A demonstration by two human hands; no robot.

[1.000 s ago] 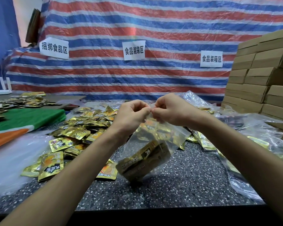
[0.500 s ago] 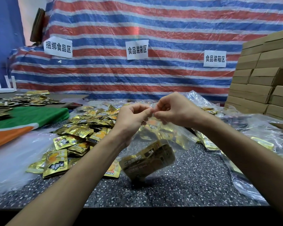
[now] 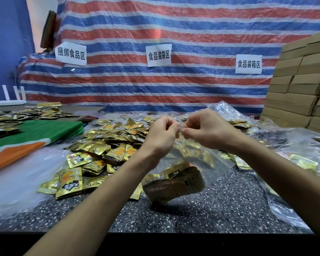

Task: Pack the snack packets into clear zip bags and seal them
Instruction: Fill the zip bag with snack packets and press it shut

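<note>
We see the left hand (image 3: 162, 134) and right hand (image 3: 205, 130), fingers curled, pinching the top edge of the clear bag (image 3: 213, 164) close together. The bag hangs over the table (image 3: 220, 209) with gold packets (image 3: 174, 183) at its bottom. The knuckles hide the zip, so we cannot tell whether it is closed.

Ahead of me, a red, white and blue striped tarp (image 3: 174, 30) forms the backdrop and carries three paper signs: left sign (image 3: 70, 53), middle sign (image 3: 159, 55), right sign (image 3: 248, 64). To my right stand stacked cardboard boxes (image 3: 299, 89). To my left, a green and orange cloth (image 3: 50, 130) lies on the speckled table (image 3: 220, 209), with a white antenna device (image 3: 6, 102) behind it.
</note>
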